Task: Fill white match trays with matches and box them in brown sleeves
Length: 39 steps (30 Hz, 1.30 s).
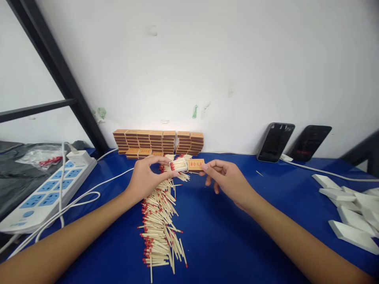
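My left hand (pixel 149 173) pinches a white matchbox tray (pixel 179 165) filled with red-tipped matches. Its right end meets the open end of an orange matchbox sleeve (pixel 196 164), and I cannot tell how far it reaches inside. The sleeve's right end is between the thumb and fingers of my right hand (pixel 223 175). Below and behind the left hand, a long heap of loose matches (pixel 158 225) lies on the blue table (pixel 213 236), most heads pointing left.
Stacked matchboxes (pixel 148 140) line the wall. Two phones (pixel 275 142) lean at the right, one with a cable. White matchbox trays (pixel 352 232) are piled at the far right. A power strip (pixel 49 189), white cables and a plastic bag (pixel 41 156) occupy the left side.
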Each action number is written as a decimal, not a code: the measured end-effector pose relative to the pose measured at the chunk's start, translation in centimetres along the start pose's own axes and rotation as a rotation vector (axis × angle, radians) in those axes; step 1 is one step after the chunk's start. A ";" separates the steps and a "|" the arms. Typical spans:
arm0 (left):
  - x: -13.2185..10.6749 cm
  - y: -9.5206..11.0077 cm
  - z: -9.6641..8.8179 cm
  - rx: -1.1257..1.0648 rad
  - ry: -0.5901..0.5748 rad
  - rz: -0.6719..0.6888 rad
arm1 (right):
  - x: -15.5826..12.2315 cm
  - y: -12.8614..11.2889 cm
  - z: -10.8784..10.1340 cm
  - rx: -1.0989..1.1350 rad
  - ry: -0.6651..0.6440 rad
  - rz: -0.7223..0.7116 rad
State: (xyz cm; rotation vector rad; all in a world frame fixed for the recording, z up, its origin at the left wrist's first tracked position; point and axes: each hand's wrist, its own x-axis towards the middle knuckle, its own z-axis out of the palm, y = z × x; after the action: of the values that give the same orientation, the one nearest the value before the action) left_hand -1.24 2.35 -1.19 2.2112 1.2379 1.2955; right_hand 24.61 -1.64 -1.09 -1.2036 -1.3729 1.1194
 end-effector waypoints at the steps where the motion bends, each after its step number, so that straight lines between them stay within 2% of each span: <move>1: 0.0 0.0 0.0 -0.003 -0.005 -0.001 | 0.0 0.0 0.0 -0.001 0.004 0.002; 11: -0.1 -0.1 0.2 0.022 -0.013 0.027 | -0.1 0.0 0.0 0.003 -0.009 0.018; 18: 0.1 0.4 0.1 -0.024 -0.057 -0.007 | -0.1 0.4 0.1 0.069 -0.004 0.004; 27: 0.4 -0.4 0.0 -0.031 -0.099 0.021 | 0.0 0.6 0.1 0.066 -0.008 -0.015; 39: 0.4 -0.1 -0.1 -0.033 -0.119 0.012 | -0.1 0.6 0.0 0.058 -0.074 -0.038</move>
State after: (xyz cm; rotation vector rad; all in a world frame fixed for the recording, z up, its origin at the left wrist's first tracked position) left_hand -1.29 2.72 -0.96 2.2405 1.1525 1.1621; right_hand 24.67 -1.67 -1.70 -1.0997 -1.4044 1.1788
